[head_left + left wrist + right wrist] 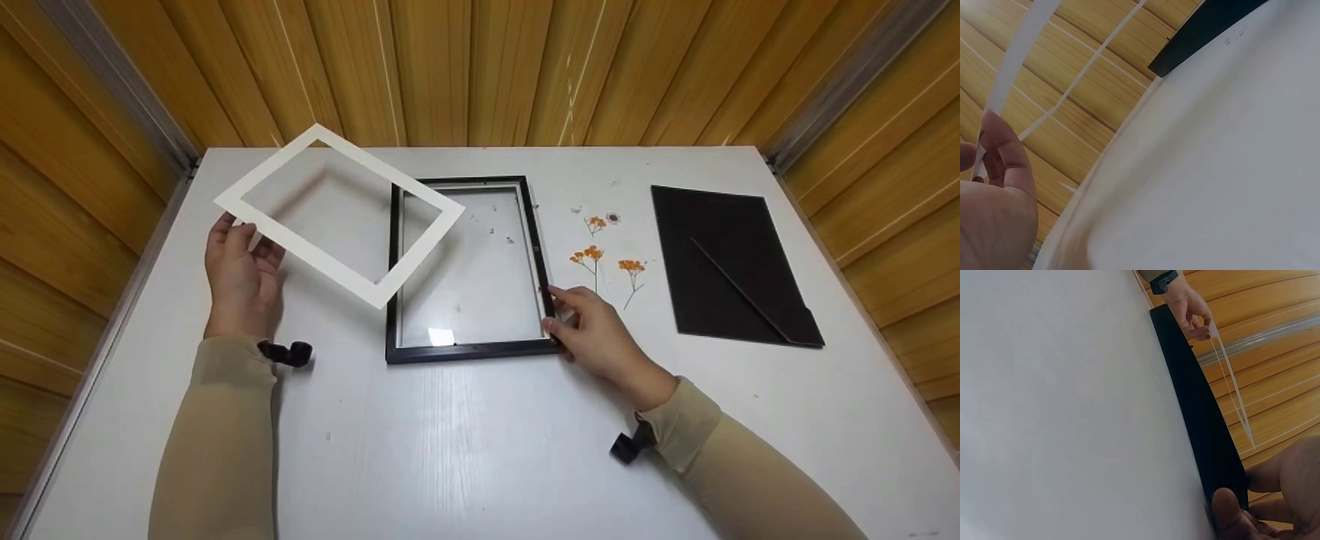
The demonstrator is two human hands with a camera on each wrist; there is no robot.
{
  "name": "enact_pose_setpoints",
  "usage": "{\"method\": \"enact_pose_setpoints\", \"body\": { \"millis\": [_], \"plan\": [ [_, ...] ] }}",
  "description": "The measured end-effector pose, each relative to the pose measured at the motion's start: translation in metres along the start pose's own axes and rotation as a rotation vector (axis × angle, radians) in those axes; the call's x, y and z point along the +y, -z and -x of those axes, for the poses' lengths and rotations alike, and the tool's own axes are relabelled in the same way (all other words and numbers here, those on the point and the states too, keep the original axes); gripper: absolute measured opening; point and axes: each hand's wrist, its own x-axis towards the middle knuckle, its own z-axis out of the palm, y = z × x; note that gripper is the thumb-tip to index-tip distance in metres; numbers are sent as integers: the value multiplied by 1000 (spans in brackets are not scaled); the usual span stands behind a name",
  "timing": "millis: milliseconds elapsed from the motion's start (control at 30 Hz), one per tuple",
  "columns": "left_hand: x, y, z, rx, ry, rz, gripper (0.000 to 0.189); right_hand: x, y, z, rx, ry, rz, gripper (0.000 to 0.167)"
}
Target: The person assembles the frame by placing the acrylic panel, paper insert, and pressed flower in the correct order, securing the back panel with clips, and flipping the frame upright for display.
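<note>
My left hand (244, 274) pinches a white picture mat (304, 247) by its left corner. The mat is tilted in the air, its right corner overlapping a black picture frame (472, 351) in the head view. That frame lies on the table with its inside facing up and a clear pane in it. At its lower right corner, my right hand (604, 337) grips the side bar between thumb and fingers. The right wrist view shows the frame's dark outer side (1193, 399) with fingertips around its near end.
Several orange dried flowers (589, 255) and a small pale bloom (613, 218) lie right of the frame. Farther right is a black backing board (727, 277) with a stand strut. The white table (450, 450) meets wood-look panels (502, 75) at the back.
</note>
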Motion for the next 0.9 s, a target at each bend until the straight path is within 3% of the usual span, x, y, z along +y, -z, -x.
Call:
{"method": "enact_pose_setpoints", "body": {
  "millis": [233,433,700,900],
  "plan": [
    [-5,-8,4,-103,14,-11,35,1,1,0,6,2,6,61],
    [-13,-16,7,-188,66,-200,41,0,0,-1,5,12,30,60],
    [-21,-39,6,-296,121,-548,51,0,0,-1,12,11,34,61],
    [-28,-56,3,-367,159,-706,56,2,0,-1,11,13,17,61]
  ]
}}
